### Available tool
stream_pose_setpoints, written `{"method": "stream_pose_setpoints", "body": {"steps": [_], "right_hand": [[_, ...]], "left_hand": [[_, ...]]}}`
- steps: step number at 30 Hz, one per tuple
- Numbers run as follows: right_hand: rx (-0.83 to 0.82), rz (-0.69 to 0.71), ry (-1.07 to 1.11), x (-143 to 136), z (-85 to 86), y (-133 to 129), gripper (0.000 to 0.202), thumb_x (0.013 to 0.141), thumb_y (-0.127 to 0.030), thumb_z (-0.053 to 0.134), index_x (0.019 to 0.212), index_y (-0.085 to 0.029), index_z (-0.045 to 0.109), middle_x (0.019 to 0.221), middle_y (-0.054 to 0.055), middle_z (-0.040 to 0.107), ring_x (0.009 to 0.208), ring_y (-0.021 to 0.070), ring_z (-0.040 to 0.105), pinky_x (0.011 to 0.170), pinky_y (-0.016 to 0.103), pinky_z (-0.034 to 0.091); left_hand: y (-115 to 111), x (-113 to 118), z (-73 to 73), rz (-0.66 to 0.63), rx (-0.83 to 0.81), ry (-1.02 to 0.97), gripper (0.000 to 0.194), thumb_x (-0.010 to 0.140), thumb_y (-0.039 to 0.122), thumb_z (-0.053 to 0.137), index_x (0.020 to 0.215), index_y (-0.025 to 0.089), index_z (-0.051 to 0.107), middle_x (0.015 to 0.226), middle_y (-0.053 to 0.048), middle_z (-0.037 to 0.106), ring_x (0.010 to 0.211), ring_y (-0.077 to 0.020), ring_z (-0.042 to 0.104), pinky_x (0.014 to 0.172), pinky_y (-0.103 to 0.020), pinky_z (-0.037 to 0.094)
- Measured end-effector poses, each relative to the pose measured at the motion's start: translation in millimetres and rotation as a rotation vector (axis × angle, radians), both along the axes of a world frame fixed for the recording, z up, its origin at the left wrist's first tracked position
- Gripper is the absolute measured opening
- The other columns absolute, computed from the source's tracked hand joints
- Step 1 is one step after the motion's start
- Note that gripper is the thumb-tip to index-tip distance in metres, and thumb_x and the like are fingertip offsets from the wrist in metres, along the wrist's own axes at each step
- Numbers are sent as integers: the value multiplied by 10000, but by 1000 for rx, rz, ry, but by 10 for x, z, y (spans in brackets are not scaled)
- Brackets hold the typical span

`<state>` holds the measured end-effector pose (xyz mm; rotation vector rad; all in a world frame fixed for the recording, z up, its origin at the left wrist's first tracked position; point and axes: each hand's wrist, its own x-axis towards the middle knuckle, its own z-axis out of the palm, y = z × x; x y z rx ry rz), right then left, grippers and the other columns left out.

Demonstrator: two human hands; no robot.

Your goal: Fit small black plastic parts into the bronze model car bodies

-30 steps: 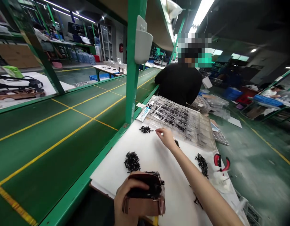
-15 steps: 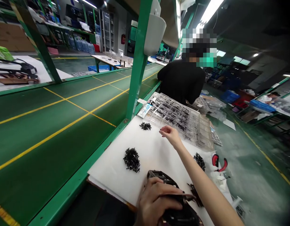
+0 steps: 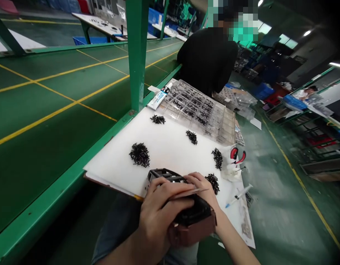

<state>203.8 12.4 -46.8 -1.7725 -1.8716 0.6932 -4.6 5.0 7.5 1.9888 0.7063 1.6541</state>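
My left hand (image 3: 161,206) is wrapped round a black and brown model car body (image 3: 192,230), held tilted at the table's near edge. A thin flat flap juts out beside its thumb. My right hand (image 3: 204,187) reaches against the far right side of the body, fingers curled. Its fingertips are partly hidden, and whatever they pinch does not show. Small black screws lie in several piles, among them a large pile (image 3: 139,154) to the left and one pile (image 3: 213,183) just beyond my right hand.
A clear compartment box (image 3: 199,110) of small dark parts stands at the table's back, with a glue tube (image 3: 160,97) on its left corner. Red-handled pliers (image 3: 237,156) and a syringe (image 3: 240,195) lie right. A green post (image 3: 136,55) and conveyor (image 3: 53,99) run left. A person (image 3: 207,60) sits ahead.
My right hand has come back from the far screw pile, where its fingers were pinched, to the car body. My left hand still grips the body. The view has tilted down.
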Motion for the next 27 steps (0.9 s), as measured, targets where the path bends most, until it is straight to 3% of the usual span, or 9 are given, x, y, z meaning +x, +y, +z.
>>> {"method": "stream_pose_setpoints", "body": {"steps": [3, 6, 9, 12, 16, 18, 22, 27], "right_hand": [[13, -2, 63, 20, 63, 56, 182, 838, -199, 533, 806, -192, 712, 878, 63, 677, 703, 175, 625, 679, 310, 523], [53, -55, 151, 125, 239, -10, 140, 862, -245, 571, 839, -189, 697, 872, 54, 696, 713, 177, 645, 651, 297, 549], [142, -144, 241, 267, 589, -313, 98, 894, -284, 644, 903, -206, 702, 891, 43, 693, 797, 182, 665, 646, 276, 557], [308, -201, 348, 292, 1025, -706, 97, 878, -173, 705, 947, -238, 727, 912, 47, 661, 798, 181, 636, 584, 270, 512], [353, 25, 281, 83, 1413, -919, 280, 828, -35, 715, 1026, -233, 721, 788, 33, 659, 724, 193, 632, 636, 330, 549], [335, 95, 190, -27, 1481, -873, 268, 840, -37, 712, 1028, -229, 713, 794, 23, 672, 709, 180, 647, 662, 315, 561], [301, 84, 19, -121, 1493, -734, 153, 901, -140, 709, 1003, -252, 725, 840, 9, 675, 770, 158, 661, 663, 264, 542], [292, 81, -15, -115, 1445, -681, 159, 917, -156, 695, 1019, -268, 745, 864, 13, 602, 787, 145, 607, 622, 270, 500]], "left_hand": [[14, 136, -10, -62, 4, -1, 173, 986, 62, 484, 1015, 109, 648, 1124, -141, 690, 1029, -192, 659, 924, -354, 441], [12, 232, -8, -85, 20, -3, 189, 979, 40, 471, 1010, 93, 650, 1128, -155, 695, 1050, -191, 663, 928, -339, 445], [-3, 311, -17, -98, 37, -1, 172, 953, 21, 495, 1009, 84, 645, 1113, -161, 708, 1003, -193, 678, 882, -340, 458], [-5, 372, -25, -109, 40, 40, 161, 948, 26, 500, 983, 87, 645, 1087, -155, 722, 942, -198, 693, 840, -352, 465], [29, 414, -3, -132, 36, 99, 149, 936, 11, 515, 962, 93, 636, 1087, -150, 731, 918, -196, 699, 810, -351, 471], [50, 421, 15, -144, 34, 116, 137, 955, 36, 513, 955, 96, 636, 1083, -148, 733, 916, -191, 700, 804, -346, 472], [78, 430, 36, -139, 48, 136, 148, 988, 90, 493, 960, 94, 638, 1057, -145, 739, 911, -185, 708, 803, -338, 482], [103, 462, 43, -131, 46, 126, 154, 984, 110, 497, 963, 75, 645, 1031, -139, 737, 895, -177, 708, 801, -333, 474]]}}
